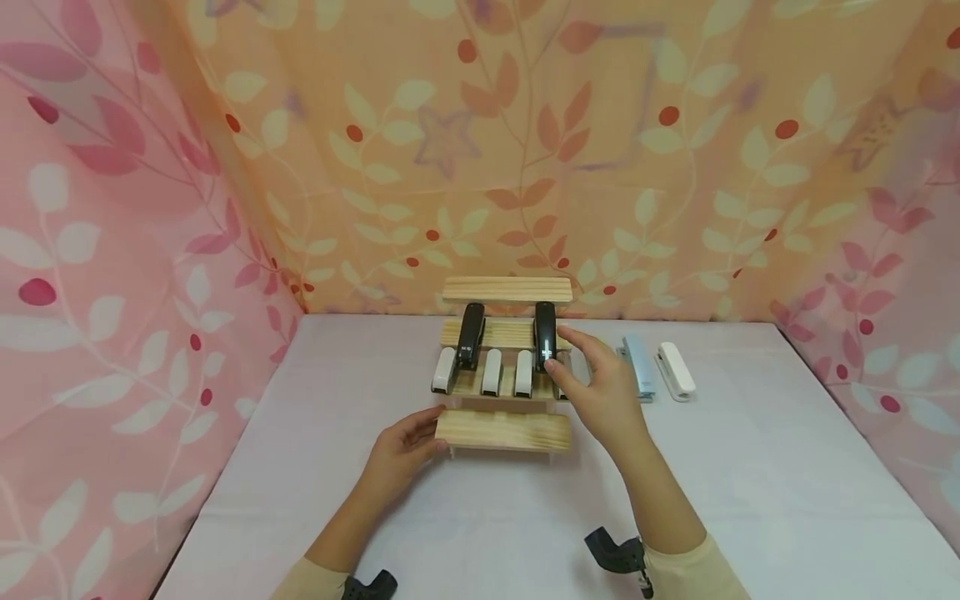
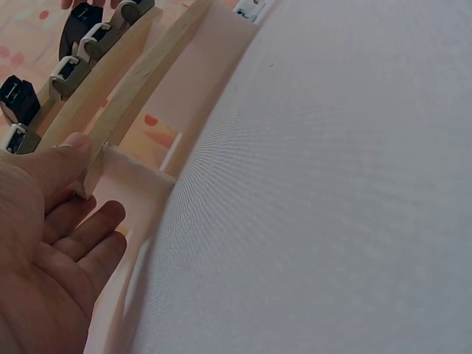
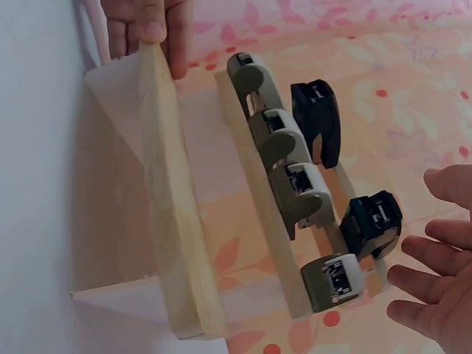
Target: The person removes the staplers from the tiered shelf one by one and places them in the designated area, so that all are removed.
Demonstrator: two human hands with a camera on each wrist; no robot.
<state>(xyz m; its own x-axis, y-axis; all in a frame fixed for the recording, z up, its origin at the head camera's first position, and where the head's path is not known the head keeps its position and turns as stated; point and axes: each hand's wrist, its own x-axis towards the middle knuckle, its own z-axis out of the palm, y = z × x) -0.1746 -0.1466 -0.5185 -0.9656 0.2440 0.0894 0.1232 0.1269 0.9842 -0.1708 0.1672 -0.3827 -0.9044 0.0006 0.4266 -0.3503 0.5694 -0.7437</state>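
Pinching the left end of the front plank (image 1: 502, 429), the left hand (image 1: 405, 450) kept its thumb on top of the wood and its fingers below. That plank was the lowest tier of a stepped wooden rack (image 1: 497, 335), which stood in the middle of the white tabletop (image 1: 510, 525). The right hand (image 1: 607, 392) held its fingers spread at the right black stapler (image 1: 545, 333), thumb and forefinger at its side; whether the fingertips touched it, one could not tell. A left black stapler (image 1: 470, 336) lay on the same tier, toward the other end, and both pointed toward the front. One step lower sat a row of four white-and-grey staplers (image 1: 492, 372), the rightmost partly hidden by the right hand in the head view. The top plank (image 1: 507, 289) rose behind them. Right of the rack, on the tabletop, a light blue stapler (image 1: 637, 367) lay partly behind the right hand, with a white stapler (image 1: 676, 371) just beside it. A flower-patterned cloth (image 1: 390, 208) hung behind the table, and each wrist bore a black wrist mount (image 1: 615, 552).
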